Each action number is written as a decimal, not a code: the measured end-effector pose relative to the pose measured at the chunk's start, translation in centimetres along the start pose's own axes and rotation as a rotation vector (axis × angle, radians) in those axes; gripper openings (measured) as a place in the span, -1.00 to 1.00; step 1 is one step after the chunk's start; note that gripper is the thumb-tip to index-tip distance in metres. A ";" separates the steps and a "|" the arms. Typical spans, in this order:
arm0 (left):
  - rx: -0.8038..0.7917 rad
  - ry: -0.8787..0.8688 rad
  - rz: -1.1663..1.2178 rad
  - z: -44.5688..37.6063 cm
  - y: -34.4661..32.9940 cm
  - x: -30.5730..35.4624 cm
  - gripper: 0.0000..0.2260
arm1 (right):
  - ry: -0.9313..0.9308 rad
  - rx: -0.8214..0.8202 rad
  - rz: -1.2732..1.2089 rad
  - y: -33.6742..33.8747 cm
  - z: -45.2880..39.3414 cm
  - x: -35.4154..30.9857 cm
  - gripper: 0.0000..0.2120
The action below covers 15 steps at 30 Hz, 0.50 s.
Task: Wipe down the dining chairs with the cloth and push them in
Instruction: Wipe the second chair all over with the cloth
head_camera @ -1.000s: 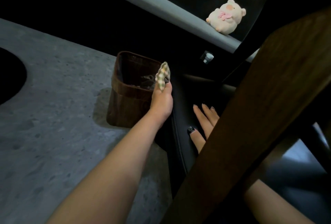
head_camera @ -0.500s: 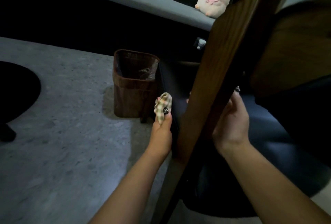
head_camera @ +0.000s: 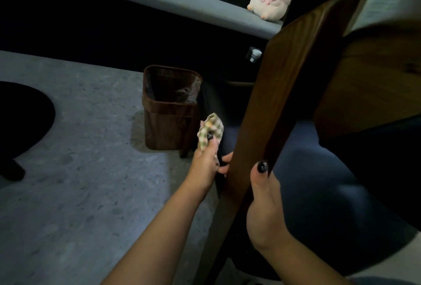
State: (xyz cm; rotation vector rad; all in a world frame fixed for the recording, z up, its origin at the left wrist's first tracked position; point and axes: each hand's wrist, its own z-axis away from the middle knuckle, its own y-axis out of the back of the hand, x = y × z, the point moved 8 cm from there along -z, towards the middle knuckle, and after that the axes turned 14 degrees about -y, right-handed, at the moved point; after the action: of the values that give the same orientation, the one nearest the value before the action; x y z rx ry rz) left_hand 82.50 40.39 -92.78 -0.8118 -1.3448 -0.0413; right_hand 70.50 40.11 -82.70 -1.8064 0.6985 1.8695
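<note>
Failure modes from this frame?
1. The right hand wraps the chair back, fingertips on its far side beside the left hand; pushing in could pinch them.
2. The bin stands close beside the chair; a sideways shove might knock it.
3. The left hand only pinches the bunched cloth, which touches no surface I can see, so wiping may be skipped or the cloth dropped.
</note>
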 end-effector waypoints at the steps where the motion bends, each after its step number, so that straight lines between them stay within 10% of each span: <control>1: 0.019 -0.003 -0.017 -1.1 0.1 0.1 -0.54 | -0.010 -0.015 -0.005 -0.1 0.2 -0.2 -0.27; 7: 0.026 -0.332 -0.251 -6.8 -0.7 2.7 -0.52 | -0.206 -0.088 -0.051 0.2 -0.1 1.1 -0.36; 15: 0.337 -0.187 -0.383 -14.4 3.5 3.5 -0.48 | -0.198 -0.076 -0.067 1.4 -0.6 2.2 -0.18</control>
State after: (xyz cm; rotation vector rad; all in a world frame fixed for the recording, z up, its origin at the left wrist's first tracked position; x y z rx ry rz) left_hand 97.20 36.62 -91.48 -0.2726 -1.6158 -0.0379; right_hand 69.99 38.62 -84.83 -1.6392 0.4969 2.0191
